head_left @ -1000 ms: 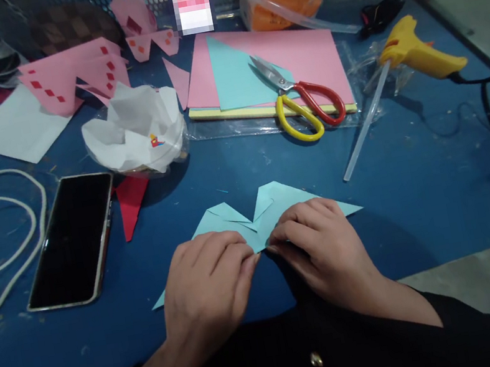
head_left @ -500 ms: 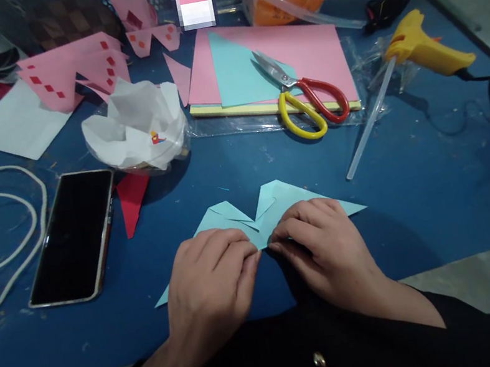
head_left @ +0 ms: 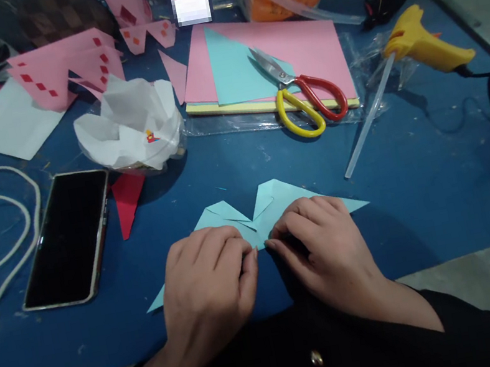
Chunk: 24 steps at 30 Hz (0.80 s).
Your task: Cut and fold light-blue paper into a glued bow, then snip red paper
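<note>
The folded light-blue paper (head_left: pixel 272 204) lies flat on the blue table (head_left: pixel 417 191), close to its near edge, two peaked flaps pointing away and thin tips sticking out left and right. The left hand (head_left: pixel 208 285) and right hand (head_left: pixel 326 251) both press down on it, fingertips pinching the paper where the flaps meet. Bare table lies open to the right of the paper and just beyond it. Farther off, red-and-yellow scissors (head_left: pixel 301 101) rest on a stack of smooth pink and blue sheets (head_left: pixel 306 46); a yellow glue gun (head_left: pixel 423 41) sits far right. A black phone (head_left: pixel 67 237) lies left, beside crumpled white paper (head_left: pixel 131 127). Against half a second ago, the hands and paper have barely shifted; the fingertips sit slightly closer together.
</note>
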### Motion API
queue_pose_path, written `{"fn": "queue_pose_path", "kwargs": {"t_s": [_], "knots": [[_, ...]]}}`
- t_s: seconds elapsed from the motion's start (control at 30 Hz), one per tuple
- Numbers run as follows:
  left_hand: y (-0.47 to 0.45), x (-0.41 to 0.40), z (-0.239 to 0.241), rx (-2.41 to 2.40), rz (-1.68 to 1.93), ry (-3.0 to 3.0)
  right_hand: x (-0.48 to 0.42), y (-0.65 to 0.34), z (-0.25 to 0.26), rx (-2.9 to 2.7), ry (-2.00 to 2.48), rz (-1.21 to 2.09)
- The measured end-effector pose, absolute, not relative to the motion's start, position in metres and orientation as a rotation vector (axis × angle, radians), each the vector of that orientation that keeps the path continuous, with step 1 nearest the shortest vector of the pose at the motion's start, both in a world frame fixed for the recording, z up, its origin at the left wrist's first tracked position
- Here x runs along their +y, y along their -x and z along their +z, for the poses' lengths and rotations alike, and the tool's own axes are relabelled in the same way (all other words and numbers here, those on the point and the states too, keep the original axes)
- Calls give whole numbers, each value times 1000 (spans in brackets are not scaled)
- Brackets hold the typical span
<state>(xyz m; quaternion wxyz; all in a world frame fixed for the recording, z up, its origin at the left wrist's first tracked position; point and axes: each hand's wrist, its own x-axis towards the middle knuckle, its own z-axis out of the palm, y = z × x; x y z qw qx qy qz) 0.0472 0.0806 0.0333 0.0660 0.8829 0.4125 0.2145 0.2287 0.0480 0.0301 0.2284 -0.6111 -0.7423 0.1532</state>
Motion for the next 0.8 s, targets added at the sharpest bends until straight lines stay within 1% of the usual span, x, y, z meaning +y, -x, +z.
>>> {"fn": "queue_pose_path", "kwargs": {"t_s": [0.2,0.37,0.5,0.63,0.8], "knots": [[-47,79,35,1243,658,-2769,50,-231,29,-2070,1696,403],[-44,73,34,1043,759,-3015,51,-230,29,-2085,1697,415],[-41,69,35,885,698,-3174,52,-231,30,-2086,1701,423],[-39,65,36,836,645,-3266,51,-237,31,-2096,1708,389],[-40,62,34,828,700,-3271,51,-244,32,-2081,1726,361]]}}
